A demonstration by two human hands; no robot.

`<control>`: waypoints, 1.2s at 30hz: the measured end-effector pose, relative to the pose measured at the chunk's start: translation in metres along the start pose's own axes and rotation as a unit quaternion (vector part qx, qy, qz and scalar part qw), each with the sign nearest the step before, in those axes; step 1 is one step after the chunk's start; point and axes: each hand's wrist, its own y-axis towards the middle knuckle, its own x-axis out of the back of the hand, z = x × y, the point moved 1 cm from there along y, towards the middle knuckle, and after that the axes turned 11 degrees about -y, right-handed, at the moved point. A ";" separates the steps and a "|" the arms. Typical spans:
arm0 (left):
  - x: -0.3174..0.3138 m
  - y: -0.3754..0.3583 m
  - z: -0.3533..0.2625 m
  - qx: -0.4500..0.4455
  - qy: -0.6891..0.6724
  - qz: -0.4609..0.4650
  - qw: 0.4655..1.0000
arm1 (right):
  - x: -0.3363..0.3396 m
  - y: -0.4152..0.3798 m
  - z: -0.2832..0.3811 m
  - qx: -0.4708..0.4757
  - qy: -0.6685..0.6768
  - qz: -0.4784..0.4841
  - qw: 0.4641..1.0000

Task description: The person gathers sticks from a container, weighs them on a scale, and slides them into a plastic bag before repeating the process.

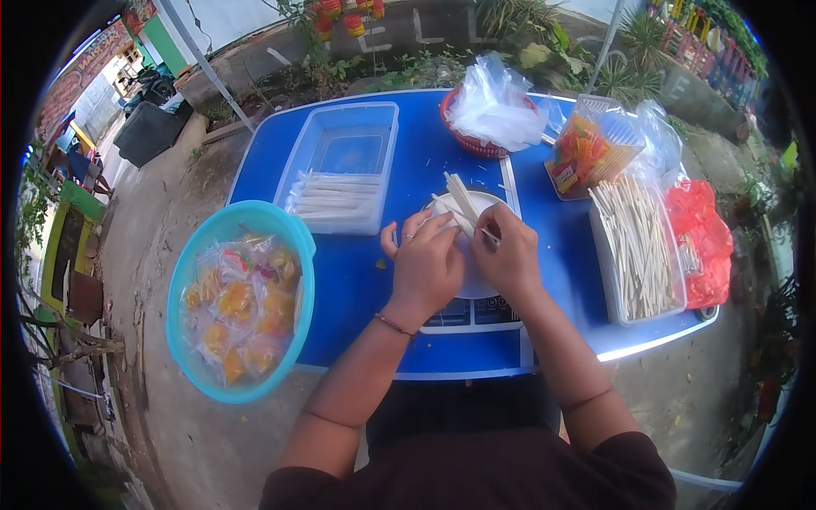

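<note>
Sticks (463, 201): slim, pale, wooden
Right fingers (505, 223): pinching lower ends
Left fingers (422, 224): spread alongside
Tips (451, 179): I'd keep them level, grip light

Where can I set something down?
Bare blue tabletop shows between the rectangular clear tub and red plastic basket, and between the white scale and clear stick-filled box. It's crowded at the scale, under the left hand and right hand.

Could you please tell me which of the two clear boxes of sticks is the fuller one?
The right-hand box, beside the red bag: its sticks crowd up to the rim; the left-hand box is partly bare.
</note>
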 end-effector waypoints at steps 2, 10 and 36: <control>-0.001 0.000 0.000 -0.003 -0.026 -0.008 1.000 | 0.001 -0.002 0.003 0.005 0.012 -0.004 1.000; 0.001 0.000 0.003 0.091 -0.148 0.001 0.985 | 0.001 -0.010 0.010 0.089 0.013 -0.021 0.996; -0.001 0.006 0.025 0.237 -0.547 0.009 0.803 | 0.007 -0.011 0.007 0.119 -0.105 0.003 0.987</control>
